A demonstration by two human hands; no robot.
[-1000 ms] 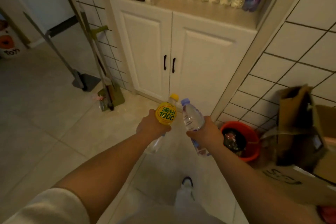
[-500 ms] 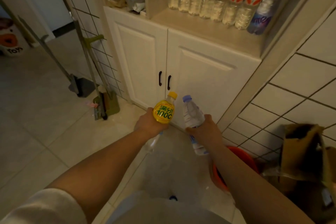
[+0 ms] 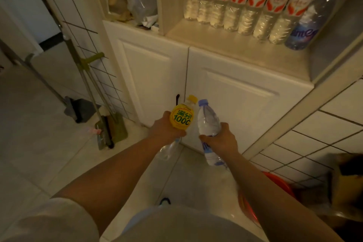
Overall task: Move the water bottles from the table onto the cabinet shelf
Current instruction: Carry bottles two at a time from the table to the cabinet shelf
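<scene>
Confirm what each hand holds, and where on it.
Left hand grips the yellow-labelled bottle around its middle. Right hand grips the clear water bottle around its middle.

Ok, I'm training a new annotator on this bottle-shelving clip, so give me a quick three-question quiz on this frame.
1. True or false: the left hand grips the yellow-label bottle.
2. Which is held by the right hand? A) a red bucket B) the purple-capped water bottle C) nothing
3. Fill in: at the right end of the row of red-label bottles on the cabinet shelf stands a ____ bottle.

Key: 1 true; 2 B; 3 blue.
</scene>
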